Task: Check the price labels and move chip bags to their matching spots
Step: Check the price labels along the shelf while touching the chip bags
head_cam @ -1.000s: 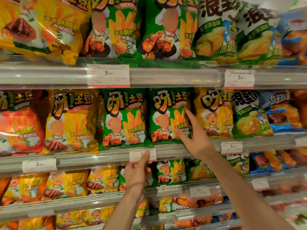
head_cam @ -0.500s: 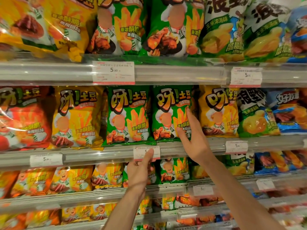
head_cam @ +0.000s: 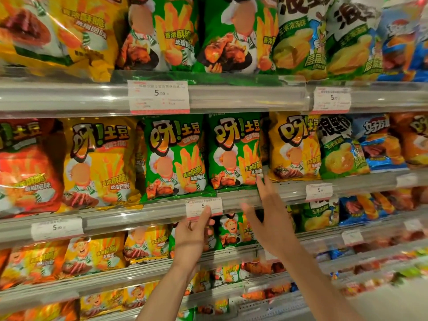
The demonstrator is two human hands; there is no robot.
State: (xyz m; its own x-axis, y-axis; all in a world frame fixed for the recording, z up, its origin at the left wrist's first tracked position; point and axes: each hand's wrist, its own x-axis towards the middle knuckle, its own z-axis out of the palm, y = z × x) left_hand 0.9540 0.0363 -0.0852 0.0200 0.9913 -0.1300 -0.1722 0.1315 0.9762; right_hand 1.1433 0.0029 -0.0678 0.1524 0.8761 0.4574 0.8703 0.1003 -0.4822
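Note:
Two green chip bags stand side by side on the middle shelf, one on the left (head_cam: 174, 158) and one on the right (head_cam: 234, 151). A white price label (head_cam: 203, 206) hangs on the shelf rail below them. My left hand (head_cam: 193, 232) points up at this label, its index fingertip touching the label's lower edge and its other fingers curled. My right hand (head_cam: 268, 218) is open with spread fingers, in front of the rail just below the right green bag's lower corner. It holds nothing. A yellow bag (head_cam: 294, 147) stands right of the green pair.
More bags fill the shelf: a yellow one (head_cam: 97, 163), a red one (head_cam: 27, 167), a green-white one (head_cam: 340, 147) and a blue one (head_cam: 377, 142). Other price labels sit on the rails at the upper middle (head_cam: 158, 96), right (head_cam: 319, 192) and left (head_cam: 56, 228). Shelves above and below are full.
My right hand has dropped from the right green bag's front to the shelf rail below it. My left index finger stays on the price label.

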